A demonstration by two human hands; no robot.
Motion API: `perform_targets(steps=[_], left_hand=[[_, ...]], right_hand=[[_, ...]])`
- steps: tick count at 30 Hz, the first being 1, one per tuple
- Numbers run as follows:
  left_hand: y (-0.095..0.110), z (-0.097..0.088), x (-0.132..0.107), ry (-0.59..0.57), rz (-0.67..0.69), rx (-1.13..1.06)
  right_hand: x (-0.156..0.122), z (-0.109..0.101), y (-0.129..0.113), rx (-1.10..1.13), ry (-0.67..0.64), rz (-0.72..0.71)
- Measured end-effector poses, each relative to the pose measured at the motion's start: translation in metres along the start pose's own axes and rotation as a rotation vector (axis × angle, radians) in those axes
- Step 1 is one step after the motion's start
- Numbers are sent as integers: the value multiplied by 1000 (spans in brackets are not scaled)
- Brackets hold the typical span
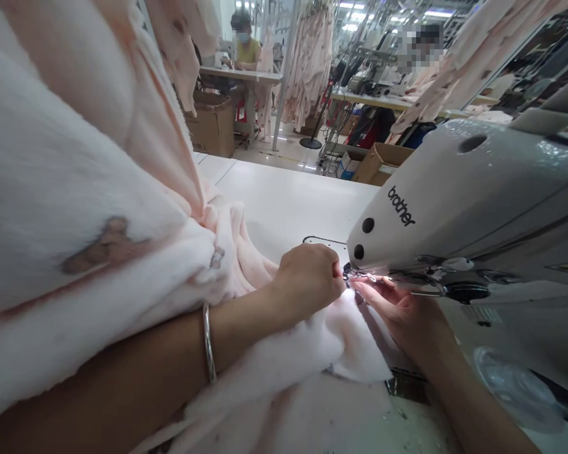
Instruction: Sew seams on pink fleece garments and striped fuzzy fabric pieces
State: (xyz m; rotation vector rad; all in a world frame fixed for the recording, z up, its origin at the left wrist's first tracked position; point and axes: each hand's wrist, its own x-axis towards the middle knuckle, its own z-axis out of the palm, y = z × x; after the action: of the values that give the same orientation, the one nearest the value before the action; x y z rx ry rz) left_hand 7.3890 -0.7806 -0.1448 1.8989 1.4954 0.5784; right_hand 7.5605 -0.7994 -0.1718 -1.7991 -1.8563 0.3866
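A white sewing machine [459, 195] marked "brother" stands on the right, its lit needle area between my hands. Just left of the needle, my left hand [310, 274] is closed, fingers curled onto the pale pink plush fabric [360, 343]. My right hand [402, 309] reaches under the machine head from the right, thumb and fingers pinched together at the fabric's edge by the presser foot [348, 271]. What exactly lies between those fingertips is too small to make out. The fabric drapes over the table below my left wrist, which wears a silver bangle [209, 343].
More pink plush with brown patches [89, 157] hangs and piles high on the left. A clear plastic container [515, 384] sits at the lower right of the white table [284, 189]. Beyond are cardboard boxes [213, 123], hanging garments [307, 69] and people at other machines.
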Motion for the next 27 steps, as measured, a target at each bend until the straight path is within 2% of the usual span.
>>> perform_targets(steps=[15,27], left_hand=[[1,-2,-2,7,-4,-3],[1,-3,-3,2,-6,-18]], right_hand=[[1,-3,-7,13,-6,-29],[-2,-5,-8,12,-39,28]])
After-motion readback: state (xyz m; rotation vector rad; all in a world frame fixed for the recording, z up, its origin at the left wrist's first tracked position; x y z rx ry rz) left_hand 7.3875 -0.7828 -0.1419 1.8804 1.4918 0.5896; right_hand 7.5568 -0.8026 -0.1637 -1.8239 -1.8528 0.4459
